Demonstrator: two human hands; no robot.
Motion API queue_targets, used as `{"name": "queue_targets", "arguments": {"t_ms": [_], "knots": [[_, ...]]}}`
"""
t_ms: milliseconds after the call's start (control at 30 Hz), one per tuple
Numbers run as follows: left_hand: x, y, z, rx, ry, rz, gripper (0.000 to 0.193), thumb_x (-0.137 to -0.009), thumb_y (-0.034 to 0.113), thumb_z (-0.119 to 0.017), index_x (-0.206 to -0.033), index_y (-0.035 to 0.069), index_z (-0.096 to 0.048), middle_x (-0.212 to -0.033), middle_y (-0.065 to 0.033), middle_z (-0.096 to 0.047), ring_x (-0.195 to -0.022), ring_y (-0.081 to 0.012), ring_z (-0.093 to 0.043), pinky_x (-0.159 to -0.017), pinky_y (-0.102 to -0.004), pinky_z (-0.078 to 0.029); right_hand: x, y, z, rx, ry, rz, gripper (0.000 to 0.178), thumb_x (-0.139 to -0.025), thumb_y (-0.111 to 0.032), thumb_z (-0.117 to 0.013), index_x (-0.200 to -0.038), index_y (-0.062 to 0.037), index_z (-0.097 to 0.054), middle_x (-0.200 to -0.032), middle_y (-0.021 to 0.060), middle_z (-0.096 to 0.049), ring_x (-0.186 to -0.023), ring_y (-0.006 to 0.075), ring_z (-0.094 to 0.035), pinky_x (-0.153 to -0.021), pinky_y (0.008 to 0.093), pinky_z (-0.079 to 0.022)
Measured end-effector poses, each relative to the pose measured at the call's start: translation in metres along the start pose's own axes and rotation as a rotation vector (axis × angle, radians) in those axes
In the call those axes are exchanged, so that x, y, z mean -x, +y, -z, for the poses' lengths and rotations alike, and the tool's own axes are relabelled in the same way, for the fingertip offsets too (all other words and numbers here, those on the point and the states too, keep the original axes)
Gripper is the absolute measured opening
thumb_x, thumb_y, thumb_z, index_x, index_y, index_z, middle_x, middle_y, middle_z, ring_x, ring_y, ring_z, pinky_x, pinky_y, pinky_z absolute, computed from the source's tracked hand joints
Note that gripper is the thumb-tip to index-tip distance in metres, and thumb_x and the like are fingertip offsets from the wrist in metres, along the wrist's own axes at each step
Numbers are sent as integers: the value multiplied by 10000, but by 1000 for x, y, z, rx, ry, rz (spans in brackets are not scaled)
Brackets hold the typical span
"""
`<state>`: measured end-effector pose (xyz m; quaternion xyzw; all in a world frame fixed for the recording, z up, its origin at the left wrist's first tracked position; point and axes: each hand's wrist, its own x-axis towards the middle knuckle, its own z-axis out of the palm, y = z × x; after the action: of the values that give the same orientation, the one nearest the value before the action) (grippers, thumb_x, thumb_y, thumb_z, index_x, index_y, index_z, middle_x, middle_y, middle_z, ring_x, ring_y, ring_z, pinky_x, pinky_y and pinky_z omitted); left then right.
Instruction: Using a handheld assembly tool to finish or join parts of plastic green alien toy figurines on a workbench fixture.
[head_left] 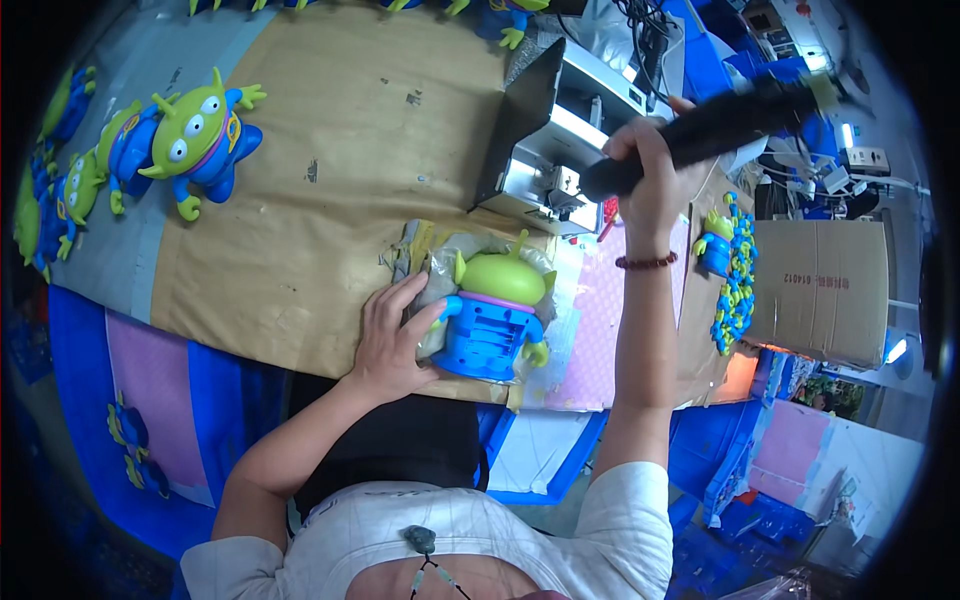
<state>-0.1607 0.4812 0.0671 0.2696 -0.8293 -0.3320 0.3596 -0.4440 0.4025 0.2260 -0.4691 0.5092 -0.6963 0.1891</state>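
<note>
A green-and-blue three-eyed toy figure (490,335) lies in front of me with its open blue back up, nested in a clear plastic-lined holder (440,250). Fingers and thumb of my left hand (390,340) hold it by its left side, at the arm. Raised to the right, my right hand (655,185) is wrapped round a black electric screwdriver (740,125), partly smeared by motion. The screwdriver's narrow end is close to a metal screw feeder box (540,175) with an open front; its very tip cannot be made out.
More toy figures (205,140) stand along the left of the brown paper-covered bench (330,230). At right lie a pink bubble-wrap sheet (590,350), a pile of small toy parts (735,270) and a cardboard box (825,290). Blue bins (200,400) sit below the bench edge.
</note>
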Motion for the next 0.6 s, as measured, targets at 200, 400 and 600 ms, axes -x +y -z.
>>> {"name": "queue_targets", "arguments": {"t_ms": [200,400,600], "knots": [[2,0,-2,-11,-4,4,889,-601,325,-862,-1353,174,-412,-1409,-175,-367,-1281,-378,-392,-1045,-512,-313,22,-32,14,-117,-42,-190,611,-773,-4,-625,-1310,83,-348,-706,92,-590,-555,185,-585,-558,330,-500],[3,0,1,-72,-40,6,903,-607,357,-867,-1352,136,-406,-1427,-199,-368,-1272,-396,-394,-1040,-493,-327,113,-89,16,-302,-134,-194,790,-734,106,-536,-1431,-39,-193,-661,74,-543,-523,190,-559,-555,340,-509],[3,0,-3,-74,-12,-2,904,-607,371,-868,-1347,131,-408,-1426,-195,-373,-1266,-394,-399,-1042,-492,-329,169,-91,25,-286,-217,-69,776,-811,-20,-666,-1417,-114,-190,-721,62,-569,-613,198,-587,-611,359,-520]]}}
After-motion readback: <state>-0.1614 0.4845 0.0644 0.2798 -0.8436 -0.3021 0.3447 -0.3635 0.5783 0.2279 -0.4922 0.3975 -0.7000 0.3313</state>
